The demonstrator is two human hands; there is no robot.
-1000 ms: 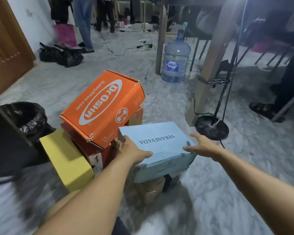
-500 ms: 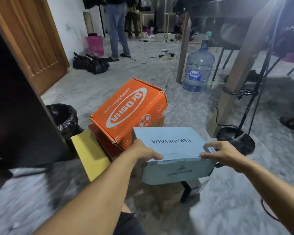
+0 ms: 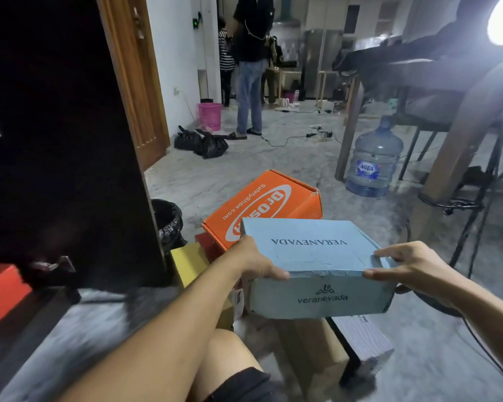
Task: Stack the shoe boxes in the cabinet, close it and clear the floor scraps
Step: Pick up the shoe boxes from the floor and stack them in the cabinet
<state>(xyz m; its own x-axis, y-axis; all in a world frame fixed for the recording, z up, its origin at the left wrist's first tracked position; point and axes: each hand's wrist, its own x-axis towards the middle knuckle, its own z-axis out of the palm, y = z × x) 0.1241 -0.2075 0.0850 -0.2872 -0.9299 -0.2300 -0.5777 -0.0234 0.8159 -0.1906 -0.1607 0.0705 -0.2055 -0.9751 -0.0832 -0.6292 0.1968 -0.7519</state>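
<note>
The light-blue Veranevada shoe box (image 3: 317,265) is held up off the pile, level, in front of the person's knee, with the orange Dr.Osha box (image 3: 262,207) just behind it and a brown carton (image 3: 308,346) below. The left hand (image 3: 250,264) grips the box's left near corner, thumb over the lid edge and fingers under or round the side. The right hand (image 3: 410,268) pinches the right near corner, thumb on the front edge, fingers spread on top. Both grips are shut on the box.

It is plain cardboard: stiff enough to carry by its ends, though the lid's front edge looks creased and taped, so squeezing there may buckle it. It seems light, but whether shoes are inside cannot be told. Holding low on the side walls, with palms supporting the base, should be safer than holding the lid alone. The dark cabinet (image 3: 70,140) stands open to the left.
</note>
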